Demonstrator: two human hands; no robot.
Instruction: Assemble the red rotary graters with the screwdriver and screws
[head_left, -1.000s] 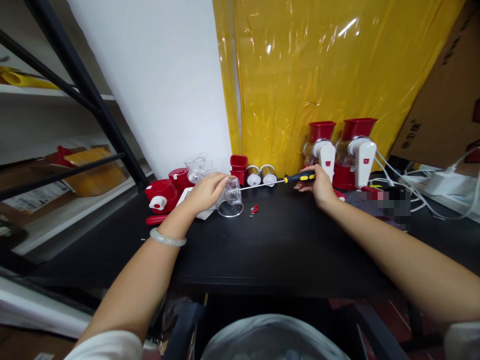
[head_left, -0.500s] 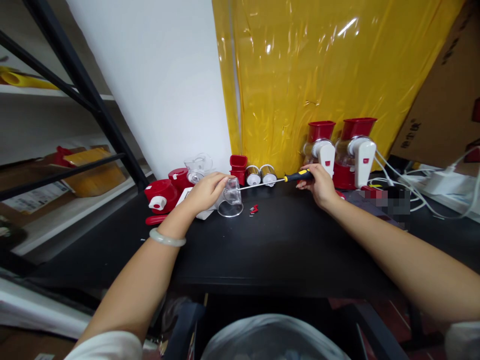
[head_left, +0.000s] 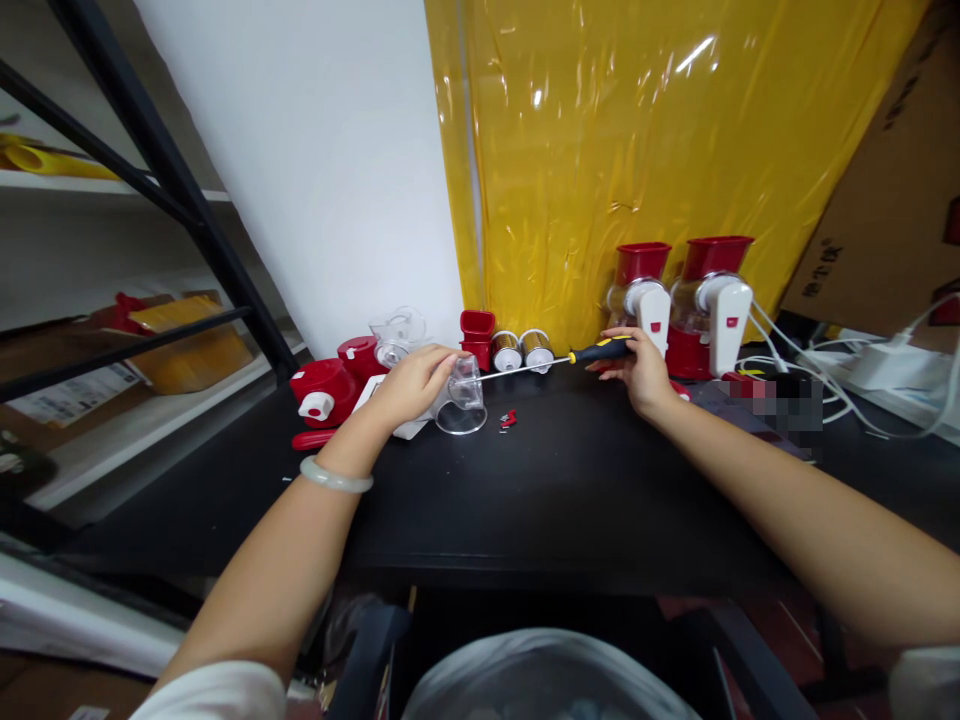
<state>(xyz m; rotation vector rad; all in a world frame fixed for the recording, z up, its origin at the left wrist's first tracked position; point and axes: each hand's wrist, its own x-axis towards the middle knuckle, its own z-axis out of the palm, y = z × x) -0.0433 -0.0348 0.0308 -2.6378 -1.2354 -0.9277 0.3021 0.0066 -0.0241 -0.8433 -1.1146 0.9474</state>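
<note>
My left hand (head_left: 418, 383) is closed over a clear plastic grater housing (head_left: 462, 410) that lies on its side on the black table. My right hand (head_left: 637, 370) grips the black-and-yellow handle of a screwdriver (head_left: 600, 350), fingers partly loose around it. The long metal shaft runs level to the left, and its tip reaches inside the clear housing; what the tip touches is too small to make out. Just right of the housing lie small red pieces and screws (head_left: 509, 419). A white part (head_left: 411, 428) shows beneath my left hand.
Red grater bases (head_left: 324, 390) and another clear housing (head_left: 397, 330) stand at the left. Two metal drums (head_left: 507, 351) and a red hopper (head_left: 476, 338) sit at the back. Two upright red-and-white graters (head_left: 716, 310) stand right, beside white cables (head_left: 825, 375) and a dark flat device (head_left: 750, 410).
My right hand's fingers have shifted and opened slightly around the screwdriver handle. The screwdriver, the housing and my left hand stay nearly where they were.
</note>
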